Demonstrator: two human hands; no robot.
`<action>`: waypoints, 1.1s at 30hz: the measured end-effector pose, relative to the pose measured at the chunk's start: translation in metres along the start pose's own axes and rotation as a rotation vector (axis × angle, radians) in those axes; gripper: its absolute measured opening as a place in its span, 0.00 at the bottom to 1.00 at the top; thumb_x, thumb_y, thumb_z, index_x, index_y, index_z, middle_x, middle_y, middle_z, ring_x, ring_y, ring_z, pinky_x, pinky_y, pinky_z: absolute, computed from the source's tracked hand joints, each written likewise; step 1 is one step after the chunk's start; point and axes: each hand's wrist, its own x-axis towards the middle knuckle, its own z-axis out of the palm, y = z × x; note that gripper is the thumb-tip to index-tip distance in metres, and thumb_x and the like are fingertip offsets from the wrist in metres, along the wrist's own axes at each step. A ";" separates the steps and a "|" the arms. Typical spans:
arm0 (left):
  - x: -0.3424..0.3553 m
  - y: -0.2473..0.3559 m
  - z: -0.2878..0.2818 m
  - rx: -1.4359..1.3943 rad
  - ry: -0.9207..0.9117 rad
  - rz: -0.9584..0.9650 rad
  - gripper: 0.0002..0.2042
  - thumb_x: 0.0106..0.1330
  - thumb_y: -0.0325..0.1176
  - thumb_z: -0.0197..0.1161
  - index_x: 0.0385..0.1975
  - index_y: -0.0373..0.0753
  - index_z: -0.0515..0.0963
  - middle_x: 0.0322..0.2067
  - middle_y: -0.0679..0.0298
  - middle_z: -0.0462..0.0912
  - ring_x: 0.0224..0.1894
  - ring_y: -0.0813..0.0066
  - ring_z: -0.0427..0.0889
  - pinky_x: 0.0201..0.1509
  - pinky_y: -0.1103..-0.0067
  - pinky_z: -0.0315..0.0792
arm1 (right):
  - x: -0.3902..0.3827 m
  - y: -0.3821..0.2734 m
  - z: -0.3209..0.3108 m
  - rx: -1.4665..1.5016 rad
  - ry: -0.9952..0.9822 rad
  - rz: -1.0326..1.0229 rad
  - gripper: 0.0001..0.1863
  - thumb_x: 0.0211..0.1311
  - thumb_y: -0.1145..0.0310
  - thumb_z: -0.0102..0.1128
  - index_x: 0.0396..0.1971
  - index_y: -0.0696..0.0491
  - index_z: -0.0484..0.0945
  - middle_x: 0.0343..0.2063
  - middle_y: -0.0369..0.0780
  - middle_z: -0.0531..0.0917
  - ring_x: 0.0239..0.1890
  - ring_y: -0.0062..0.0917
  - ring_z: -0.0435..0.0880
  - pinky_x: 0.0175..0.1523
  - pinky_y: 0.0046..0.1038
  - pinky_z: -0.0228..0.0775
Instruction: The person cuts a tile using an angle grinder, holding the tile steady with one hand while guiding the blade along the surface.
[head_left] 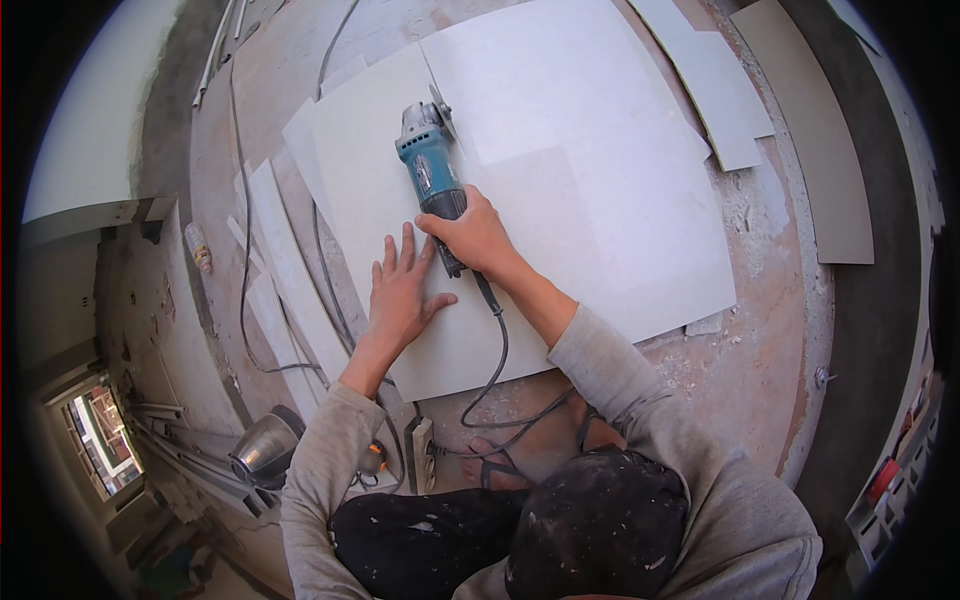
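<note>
My right hand (474, 236) is wrapped round the black rear body of a teal angle grinder (432, 165). The grinder's metal head points away from me, and its thin disc stands on edge at a dark line in the large white tile (610, 200). That line runs from the disc toward the tile's far edge. Left of the grinder, my left hand (403, 290) lies flat on the tile with its fingers spread. The grinder's black cord (497, 350) leaves its rear end and hangs over the near edge. Whether the disc is spinning, I cannot tell.
Long tile strips (290, 250) and loose cables lie on the left, near a plastic bottle (198, 247). A socket block (424, 455) and a metal bucket (268, 447) are near my legs. More tile pieces (715, 90) lie at the far right; a beige slab (810, 130) is beyond them.
</note>
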 end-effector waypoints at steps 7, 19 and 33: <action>0.003 -0.001 0.006 -0.003 0.029 0.015 0.49 0.58 0.56 0.73 0.78 0.48 0.57 0.79 0.50 0.46 0.79 0.38 0.46 0.74 0.42 0.54 | -0.006 0.022 0.002 -0.053 0.091 -0.085 0.35 0.51 0.52 0.74 0.50 0.65 0.76 0.38 0.47 0.85 0.39 0.29 0.85 0.45 0.30 0.78; 0.002 -0.001 0.005 -0.009 0.027 0.012 0.50 0.58 0.54 0.73 0.79 0.50 0.54 0.79 0.51 0.46 0.79 0.38 0.45 0.74 0.41 0.54 | 0.004 0.003 -0.003 0.057 -0.004 -0.023 0.32 0.52 0.55 0.74 0.50 0.64 0.77 0.38 0.46 0.85 0.38 0.28 0.85 0.43 0.30 0.78; 0.001 0.000 0.004 -0.006 0.015 -0.003 0.49 0.58 0.55 0.73 0.78 0.49 0.55 0.79 0.50 0.46 0.79 0.37 0.46 0.74 0.41 0.54 | -0.008 0.005 -0.003 0.032 0.001 -0.015 0.32 0.52 0.54 0.74 0.50 0.64 0.77 0.39 0.46 0.85 0.39 0.27 0.84 0.44 0.29 0.78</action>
